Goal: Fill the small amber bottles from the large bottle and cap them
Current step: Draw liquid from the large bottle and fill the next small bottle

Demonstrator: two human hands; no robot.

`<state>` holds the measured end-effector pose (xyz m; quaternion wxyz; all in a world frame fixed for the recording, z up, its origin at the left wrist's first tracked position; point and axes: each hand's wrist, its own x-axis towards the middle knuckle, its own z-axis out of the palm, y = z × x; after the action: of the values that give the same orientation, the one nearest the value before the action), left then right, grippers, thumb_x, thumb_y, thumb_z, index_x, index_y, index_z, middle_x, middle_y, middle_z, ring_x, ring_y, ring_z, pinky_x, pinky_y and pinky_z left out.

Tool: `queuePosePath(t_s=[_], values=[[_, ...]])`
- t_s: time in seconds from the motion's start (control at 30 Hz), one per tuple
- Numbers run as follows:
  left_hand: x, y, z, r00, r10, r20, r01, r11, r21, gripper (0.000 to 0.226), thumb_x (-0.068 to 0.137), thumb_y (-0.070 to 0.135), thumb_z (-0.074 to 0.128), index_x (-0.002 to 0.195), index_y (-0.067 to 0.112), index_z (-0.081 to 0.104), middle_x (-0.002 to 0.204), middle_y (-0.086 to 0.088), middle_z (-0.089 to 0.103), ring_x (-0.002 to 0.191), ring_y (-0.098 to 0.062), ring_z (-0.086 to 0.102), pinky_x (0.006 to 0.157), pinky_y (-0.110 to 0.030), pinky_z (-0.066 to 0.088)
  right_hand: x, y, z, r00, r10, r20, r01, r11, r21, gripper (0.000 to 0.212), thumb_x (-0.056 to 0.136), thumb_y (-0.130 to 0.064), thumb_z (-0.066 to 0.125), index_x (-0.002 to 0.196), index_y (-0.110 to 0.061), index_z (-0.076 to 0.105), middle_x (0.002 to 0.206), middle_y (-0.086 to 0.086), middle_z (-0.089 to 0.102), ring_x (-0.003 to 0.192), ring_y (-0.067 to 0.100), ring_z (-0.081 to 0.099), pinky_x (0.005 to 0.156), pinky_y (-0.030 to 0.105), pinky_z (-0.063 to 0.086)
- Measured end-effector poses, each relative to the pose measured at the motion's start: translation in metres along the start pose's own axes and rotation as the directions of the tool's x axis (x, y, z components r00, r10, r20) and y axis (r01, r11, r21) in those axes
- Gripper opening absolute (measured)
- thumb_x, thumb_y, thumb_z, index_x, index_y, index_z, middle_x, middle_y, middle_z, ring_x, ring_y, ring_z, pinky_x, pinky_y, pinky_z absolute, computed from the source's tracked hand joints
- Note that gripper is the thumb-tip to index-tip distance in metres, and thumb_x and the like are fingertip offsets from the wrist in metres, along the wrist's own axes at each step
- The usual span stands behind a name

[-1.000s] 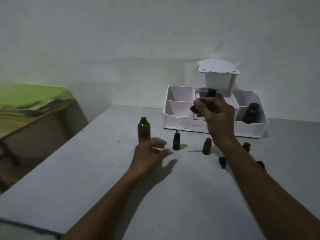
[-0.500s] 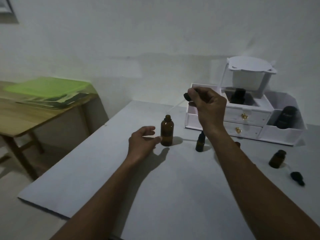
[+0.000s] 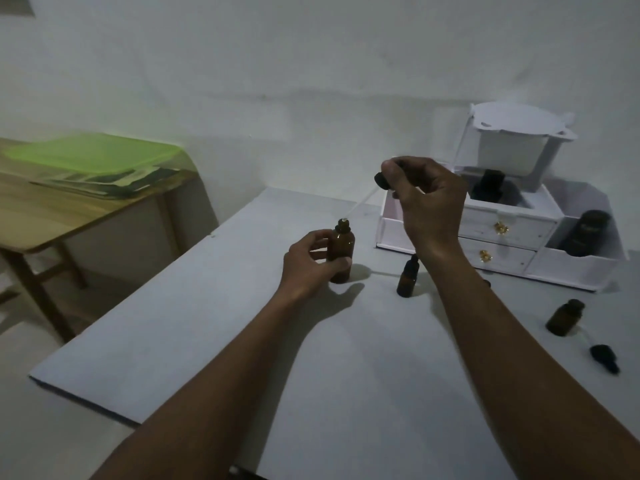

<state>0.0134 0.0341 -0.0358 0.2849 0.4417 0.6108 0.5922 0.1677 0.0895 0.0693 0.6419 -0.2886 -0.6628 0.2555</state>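
The large amber bottle stands uncapped on the grey table, and my left hand grips its body. Above and to the right, my right hand pinches the black bulb of a dropper. Its clear glass tube slants down-left, the tip at the large bottle's mouth. A small amber bottle with a dropper cap on stands right of the large one. Another small amber bottle, uncapped, stands at the right with a loose black dropper cap lying beside it.
A white drawer organiser sits at the back right with dark bottles in its compartments. A wooden side table with a green lid on it stands to the left, beyond the grey table's edge.
My left hand has closed round the large bottle. My right hand brought the dropper left, so its tip now meets the bottle's mouth. The view has shifted left.
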Motion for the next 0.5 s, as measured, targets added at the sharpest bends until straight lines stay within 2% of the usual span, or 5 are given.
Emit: queuePosePath(t_s=[0.13, 0.23, 0.33, 0.4, 0.5], values=[[0.002, -0.003, 0.003, 1.0, -0.025, 0.009, 0.026, 0.999, -0.021, 0.051, 0.076, 0.013, 0.088, 0.117, 0.031, 0.064, 0.106, 0.01, 0.069, 0.094, -0.004, 0.066, 0.079, -0.021, 0.051, -0.002, 0.001, 0.001, 1.0, -0.004, 0.027, 0.004, 1.0, -0.002, 0.006, 0.088, -0.022, 0.075, 0.093, -0.021, 0.073, 0.079, -0.02, 0.07, 0.075, -0.007, 0.069, 0.073, 0.014, 0.056], [0.002, -0.004, 0.004, 0.998, -0.055, 0.0, 0.055, 0.997, -0.047, 0.054, 0.076, 0.014, 0.088, 0.125, 0.023, 0.067, 0.114, 0.003, 0.072, 0.103, -0.014, 0.067, 0.092, -0.031, 0.053, -0.002, 0.0, 0.008, 0.998, 0.001, 0.065, 0.0, 1.0, -0.016, 0.01, 0.088, -0.025, 0.074, 0.095, -0.018, 0.075, 0.08, -0.013, 0.073, 0.077, -0.001, 0.071, 0.075, 0.023, 0.059], [-0.001, -0.005, 0.006, 0.994, -0.111, -0.009, 0.109, 0.987, -0.121, 0.055, 0.073, 0.014, 0.09, 0.123, 0.022, 0.069, 0.112, 0.004, 0.072, 0.107, -0.021, 0.068, 0.094, -0.039, 0.055, -0.001, 0.002, 0.016, 0.995, 0.004, 0.095, -0.003, 1.0, -0.017, 0.011, 0.088, -0.026, 0.073, 0.096, -0.018, 0.075, 0.082, -0.011, 0.075, 0.077, 0.003, 0.073, 0.078, 0.032, 0.061], [-0.001, -0.006, 0.007, 0.992, -0.122, -0.012, 0.119, 0.983, -0.138, 0.057, 0.069, 0.017, 0.092, 0.121, 0.022, 0.07, 0.112, 0.003, 0.073, 0.107, -0.023, 0.069, 0.096, -0.047, 0.056, -0.001, 0.004, 0.021, 0.994, 0.017, 0.107, -0.015, 1.0, -0.021, 0.014, 0.089, -0.027, 0.072, 0.099, -0.017, 0.076, 0.083, -0.01, 0.075, 0.078, 0.003, 0.073, 0.079, 0.029, 0.06], [-0.002, -0.003, 0.007, 0.993, -0.116, -0.003, 0.115, 0.985, -0.126, 0.059, 0.072, 0.018, 0.091, 0.126, 0.019, 0.068, 0.119, -0.001, 0.072, 0.111, -0.026, 0.067, 0.102, -0.051, 0.053, -0.003, 0.009, 0.026, 0.989, 0.032, 0.142, -0.024, 0.998, -0.057, 0.017, 0.09, -0.029, 0.072, 0.101, -0.017, 0.076, 0.082, -0.012, 0.074, 0.079, 0.001, 0.072, 0.079, 0.013, 0.054]])
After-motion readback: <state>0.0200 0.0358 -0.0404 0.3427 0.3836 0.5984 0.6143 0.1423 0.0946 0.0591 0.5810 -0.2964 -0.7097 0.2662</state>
